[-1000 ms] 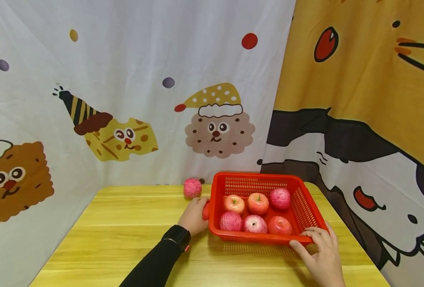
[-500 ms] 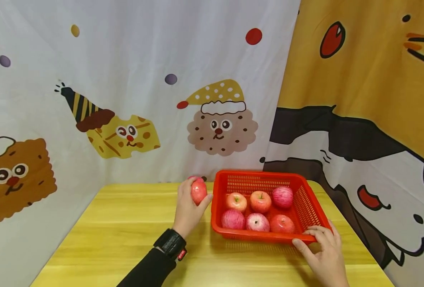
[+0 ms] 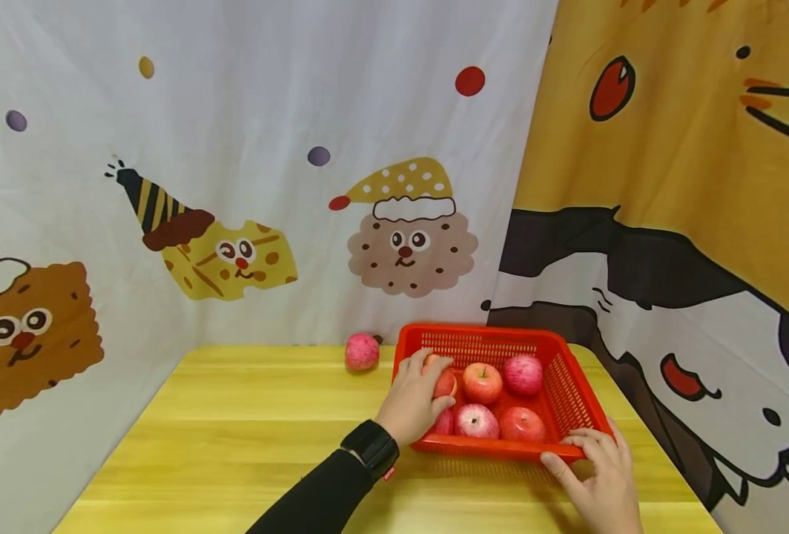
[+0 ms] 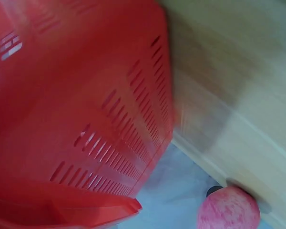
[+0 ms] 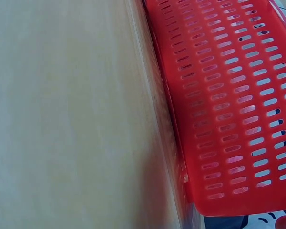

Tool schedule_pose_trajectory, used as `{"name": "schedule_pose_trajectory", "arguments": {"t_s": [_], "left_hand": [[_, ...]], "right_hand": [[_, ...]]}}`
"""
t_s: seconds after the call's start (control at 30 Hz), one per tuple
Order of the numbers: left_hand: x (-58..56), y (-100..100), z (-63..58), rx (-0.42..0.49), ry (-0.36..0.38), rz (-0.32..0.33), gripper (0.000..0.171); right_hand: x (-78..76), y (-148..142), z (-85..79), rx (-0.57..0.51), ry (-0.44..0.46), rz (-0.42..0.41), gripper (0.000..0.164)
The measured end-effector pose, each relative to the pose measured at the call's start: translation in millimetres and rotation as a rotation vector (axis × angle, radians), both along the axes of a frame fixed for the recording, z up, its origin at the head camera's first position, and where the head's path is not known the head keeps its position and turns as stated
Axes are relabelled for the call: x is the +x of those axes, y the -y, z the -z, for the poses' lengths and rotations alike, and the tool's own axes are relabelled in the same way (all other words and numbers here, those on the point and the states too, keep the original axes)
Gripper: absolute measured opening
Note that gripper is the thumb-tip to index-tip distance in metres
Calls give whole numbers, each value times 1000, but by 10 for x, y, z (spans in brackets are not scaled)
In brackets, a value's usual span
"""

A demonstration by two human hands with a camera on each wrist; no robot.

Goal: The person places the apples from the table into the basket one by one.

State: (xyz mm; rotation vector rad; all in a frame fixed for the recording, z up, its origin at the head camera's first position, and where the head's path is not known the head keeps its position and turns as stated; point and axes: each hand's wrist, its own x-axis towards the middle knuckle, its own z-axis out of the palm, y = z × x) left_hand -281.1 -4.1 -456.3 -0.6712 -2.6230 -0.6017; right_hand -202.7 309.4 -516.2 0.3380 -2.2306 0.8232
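Observation:
A red plastic basket [image 3: 501,443] with slotted walls stands on the table, with several apples in it. My left hand [image 3: 411,400] reaches over its left wall and holds a red apple [image 3: 445,383] inside it, the fingers partly covering the fruit. Beneath that hand a pink apple [image 3: 443,423] shows only in part. A streaked apple [image 3: 477,421], a red one [image 3: 523,424], an orange-red one [image 3: 482,382] and a deep pink one [image 3: 523,374] lie further right. At the near right corner my right hand [image 3: 598,471] grips the basket's rim between thumb and fingers.
Left of the basket, near the table's back edge, lies one more pink apple [image 3: 362,352]; the left wrist view shows it too. The wooden table [image 3: 248,430] ends against a printed curtain [image 3: 248,111] at the back and sides.
My left hand lifted the red apple from beside the basket's left wall, raised it over the table, then carried it right, over the rim into the basket. My right hand stays on the rim.

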Motion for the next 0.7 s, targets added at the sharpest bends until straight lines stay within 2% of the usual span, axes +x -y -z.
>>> {"name": "schedule_pose_trajectory", "arguments": {"t_s": [0.23,0.37,0.53,0.7], "left_hand": [[-12,-52,20,-106,28,-68,67],[1,-60,11,-121,45,-97,70],[-25,-72,33,-146,32,-143,76],[-46,-79,62,-211,90,-174,86]], "right_hand": [[7,8,15,-13,-1,-1,34],[6,5,11,-17,-2,0,34],[4,-5,29,-14,12,9,35],[-6,-8,31,2,25,5,35]]}}
